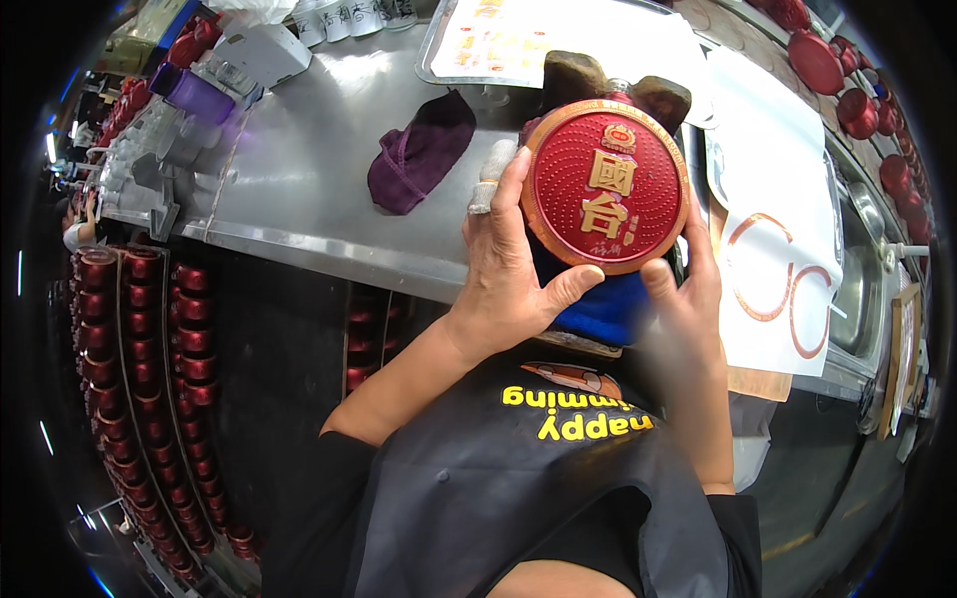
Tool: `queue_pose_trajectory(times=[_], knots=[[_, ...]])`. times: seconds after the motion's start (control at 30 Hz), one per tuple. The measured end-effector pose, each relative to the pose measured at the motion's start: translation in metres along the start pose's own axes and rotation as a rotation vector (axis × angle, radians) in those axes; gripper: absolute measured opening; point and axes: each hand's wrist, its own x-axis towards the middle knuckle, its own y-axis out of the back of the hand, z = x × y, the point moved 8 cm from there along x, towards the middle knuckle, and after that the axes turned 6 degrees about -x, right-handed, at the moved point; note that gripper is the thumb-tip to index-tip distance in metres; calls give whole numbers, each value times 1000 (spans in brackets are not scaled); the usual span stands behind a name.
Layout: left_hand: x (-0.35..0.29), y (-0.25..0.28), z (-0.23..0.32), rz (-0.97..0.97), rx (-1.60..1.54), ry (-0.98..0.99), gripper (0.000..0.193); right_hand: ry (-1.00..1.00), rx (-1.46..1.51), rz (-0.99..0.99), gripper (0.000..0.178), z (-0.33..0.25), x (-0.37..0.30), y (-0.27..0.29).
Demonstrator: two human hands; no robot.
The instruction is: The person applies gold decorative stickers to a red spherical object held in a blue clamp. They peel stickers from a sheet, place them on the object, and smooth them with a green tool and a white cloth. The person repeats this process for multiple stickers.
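Observation:
A round, flat red bottle (573, 189) with a gold rim band and raised gold characters is held face up between my two hands. My left hand (503, 264) grips its left edge, fingers along the side and thumb near the lower rim. A whitish wrap covers one finger of that hand. My right hand (693, 294) holds the lower right edge, its thumb close to the rim; the wrist is blurred. The bottle's neck (618, 88) points away from me between two dark, worn pads (573, 82). Blue cloth (598, 311) lies beneath the bottle.
A crumpled purple cloth (424, 154) lies on the metal table (309, 169). White sheets with copper-coloured curved strips (809, 311) are at right, beside a sink (859, 284). A tray (431, 65) of printed sheets sits at the back. Rows of red bottles (140, 374) stand at left.

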Motion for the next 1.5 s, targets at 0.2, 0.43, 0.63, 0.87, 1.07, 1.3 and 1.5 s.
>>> queue_pose_trajectory(times=[0.2, 0.43, 0.63, 0.87, 1.07, 1.3, 1.5], knots=[[-4, 0, -18, -53, -238, 58, 103, -132, -192, 35, 115, -3, -8, -5], [-15, 4, -31, 5, -488, 121, 91, -139, -128, -10, 115, 0, -5, -5], [-24, 6, -44, 103, -565, 262, 65, -145, -48, -17, 112, -5, -4, -9], [-15, 13, -36, 157, -547, 238, 50, -80, -157, -21, 111, -5, -2, -5], [-8, 28, -15, 179, -224, 114, 29, -114, -156, -40, 111, -3, -4, -6], [-8, 24, -15, 160, -250, 86, 26, -113, -194, -39, 112, -6, -3, -5], [-14, 21, -27, 143, -415, 146, 27, -129, -191, -19, 114, -8, -3, -6]])
